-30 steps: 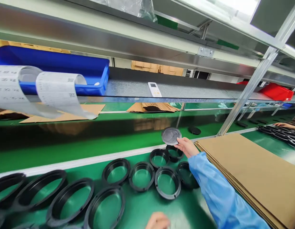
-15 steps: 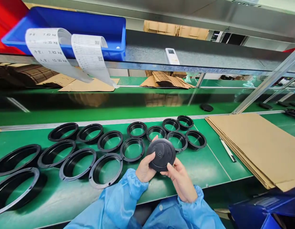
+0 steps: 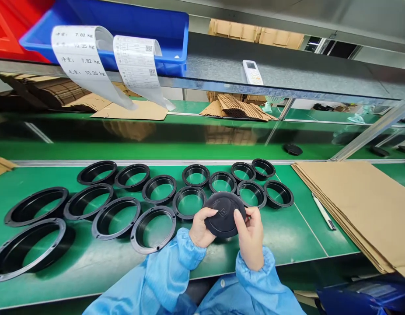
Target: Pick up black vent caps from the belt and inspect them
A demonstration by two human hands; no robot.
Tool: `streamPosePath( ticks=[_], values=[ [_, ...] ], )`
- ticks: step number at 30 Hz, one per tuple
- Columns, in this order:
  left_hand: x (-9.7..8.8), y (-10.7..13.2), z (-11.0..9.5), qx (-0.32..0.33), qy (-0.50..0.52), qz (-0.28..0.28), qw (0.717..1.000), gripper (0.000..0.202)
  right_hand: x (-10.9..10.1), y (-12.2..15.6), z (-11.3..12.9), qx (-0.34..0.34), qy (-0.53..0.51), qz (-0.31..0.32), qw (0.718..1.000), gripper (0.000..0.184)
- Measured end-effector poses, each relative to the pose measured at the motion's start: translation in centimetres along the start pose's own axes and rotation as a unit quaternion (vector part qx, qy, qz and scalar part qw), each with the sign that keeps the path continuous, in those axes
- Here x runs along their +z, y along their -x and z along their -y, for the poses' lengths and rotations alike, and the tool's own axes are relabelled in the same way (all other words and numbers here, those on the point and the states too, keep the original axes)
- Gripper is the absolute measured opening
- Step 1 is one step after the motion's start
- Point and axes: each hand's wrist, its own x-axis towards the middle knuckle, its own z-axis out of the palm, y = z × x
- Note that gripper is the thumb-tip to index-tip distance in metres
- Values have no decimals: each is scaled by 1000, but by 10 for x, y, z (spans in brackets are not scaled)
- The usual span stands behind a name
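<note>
Rings (image 3: 153, 223) of black plastic lie in two rows, the small ones just behind the hands. A stack of cardboard sheets (image 3: 353, 201) sits to the right with a pen (image 3: 323, 212) beside it. The green mat (image 3: 288, 238) runs under a metal shelf (image 3: 304, 74) that bears a blue bin (image 3: 140, 22) and a remote (image 3: 253, 72). The left hand (image 3: 199, 229) and right hand (image 3: 251, 238) both clasp a black round cap (image 3: 224, 216) by its edges, fingers curled, above the mat's near side.
</note>
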Motion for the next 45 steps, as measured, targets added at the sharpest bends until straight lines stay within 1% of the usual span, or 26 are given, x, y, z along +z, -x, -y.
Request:
streamPosePath(
  ticks=[2,4,5,8,9,13,14,16,19,22,23,25,26,28,31,32,34,36,39,40,41,42,43,44,45],
  values=[
    [0,0,2,-3,1,-1,1000,25,2,-1,1,-17,41,-20,999,29],
    [0,0,4,5,3,-1,1000,26,3,-3,3,-15,62,-11,998,28],
    [1,0,5,12,5,0,1000,27,3,-4,3,-12,68,4,998,31],
    [2,1,7,29,9,3,1000,30,3,-6,3,-27,88,37,995,53],
    [3,1,7,29,9,4,1000,31,2,-6,3,-38,97,41,994,53],
    [1,1,5,3,3,10,1000,30,-2,-8,6,-83,133,32,987,30],
    [0,0,5,-4,2,12,1000,30,-3,-9,7,-90,144,29,985,27],
    [-1,-1,4,-9,2,13,1000,31,-6,-11,7,-93,163,20,982,26],
    [-4,-4,4,-18,11,14,1000,37,-8,-13,6,-77,172,23,982,31],
    [-5,-6,5,-30,14,17,999,40,-8,-13,1,-61,163,54,983,29],
    [-4,-6,6,-24,12,20,999,40,-7,-12,0,-59,163,65,983,35],
    [-3,-6,7,-8,5,30,1000,40,-5,-9,-3,-55,167,70,982,55],
    [-3,-6,7,-2,3,34,999,39,-4,-8,-4,-52,171,65,982,58],
    [-2,-5,7,-6,-1,43,999,38,-2,-6,-4,-47,172,48,983,50],
    [-2,-4,6,-38,-2,49,998,35,-3,-8,-4,-42,172,25,984,38],
    [-3,-4,5,-48,-2,47,998,35,-5,-9,-5,-38,172,22,984,36],
    [-4,-5,4,-62,1,38,997,37,-8,-14,-6,-28,169,23,985,40],
    [-3,-6,2,-66,10,29,997,43,-13,-20,-8,-12,157,26,987,46],
    [0,-6,-1,-65,27,28,997,52,-21,-21,-10,14,92,24,995,47],
    [1,-6,-2,-63,31,28,997,53,-23,-18,-10,2,78,13,997,45],
    [3,-7,-3,-60,35,26,997,54,-25,-14,-10,-26,81,2,996,41],
    [5,-7,-4,-54,41,25,997,55,-26,-7,-10,-70,102,-6,992,40],
    [6,-7,-4,-46,49,23,997,57,-26,1,-10,-125,142,-4,982,41],
    [8,-8,-4,-37,58,23,997,60,-25,10,-11,-180,191,14,965,44],
    [9,-8,-4,-25,65,21,997,62,-22,20,-12,-228,239,46,943,47]
  ],
)
